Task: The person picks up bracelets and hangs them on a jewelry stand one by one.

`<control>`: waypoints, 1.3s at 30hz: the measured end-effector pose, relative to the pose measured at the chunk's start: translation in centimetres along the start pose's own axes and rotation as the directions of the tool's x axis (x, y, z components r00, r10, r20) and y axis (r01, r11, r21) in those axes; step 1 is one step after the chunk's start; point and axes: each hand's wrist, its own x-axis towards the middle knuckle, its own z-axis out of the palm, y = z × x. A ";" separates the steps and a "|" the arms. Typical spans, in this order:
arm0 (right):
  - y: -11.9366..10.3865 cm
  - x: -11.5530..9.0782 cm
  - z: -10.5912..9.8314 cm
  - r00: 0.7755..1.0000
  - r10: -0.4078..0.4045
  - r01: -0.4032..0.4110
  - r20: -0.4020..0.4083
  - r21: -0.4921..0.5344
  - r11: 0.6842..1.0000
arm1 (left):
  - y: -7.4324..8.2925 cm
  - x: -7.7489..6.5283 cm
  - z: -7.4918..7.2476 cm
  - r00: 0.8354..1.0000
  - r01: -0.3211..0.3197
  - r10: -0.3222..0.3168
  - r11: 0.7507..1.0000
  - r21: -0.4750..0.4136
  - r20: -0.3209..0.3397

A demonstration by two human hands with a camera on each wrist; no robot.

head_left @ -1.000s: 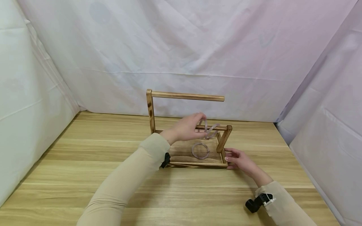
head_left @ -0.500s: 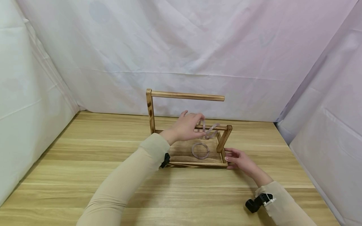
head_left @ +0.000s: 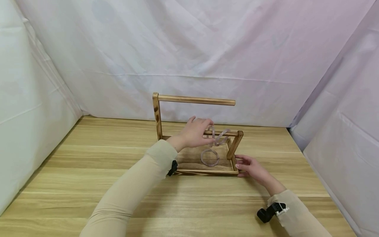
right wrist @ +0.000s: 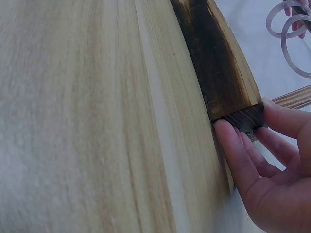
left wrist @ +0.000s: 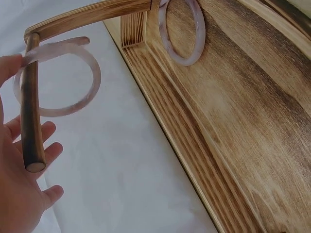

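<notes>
A wooden display stand has a tray base [head_left: 195,173], a tall upper rod [head_left: 196,100] and a shorter lower rod [head_left: 233,134]. My left hand [head_left: 193,133] pinches a pale translucent bangle [head_left: 213,131] that encircles the lower rod. Beside it a second bangle [head_left: 226,133] hangs tilted on the same rod, towards its post. In the left wrist view both ring the rod [left wrist: 30,107] and partly overlap. A third bangle [head_left: 202,160] lies flat in the tray. My right hand [head_left: 250,168] grips the tray's right end, its thumb and fingers at the corner [right wrist: 243,119].
Wood-grain table [head_left: 192,207] surrounds the stand. White cloth [head_left: 189,49] hangs behind it and on both sides. The upper rod's free end [head_left: 234,103] juts out above the left hand. Each wrist carries a small black camera [head_left: 267,213].
The left hand has moved slightly left along the lower rod with its bangle, and one finger has lifted. The right hand, the stand and the bangle in the tray have stayed put.
</notes>
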 end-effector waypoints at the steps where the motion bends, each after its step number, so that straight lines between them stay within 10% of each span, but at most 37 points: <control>1: 0.0 0.0 0.0 1.000 0.002 -0.002 0.000 0.002 1.000 | 0.0 0.0 0.0 1.000 0.006 -0.006 1.000 -0.001 0.000; 39: -0.4 -0.1 0.2 1.000 0.019 -0.019 -0.002 -0.011 1.000 | -3.0 -2.2 0.9 0.998 0.047 -0.051 0.996 -0.073 -0.044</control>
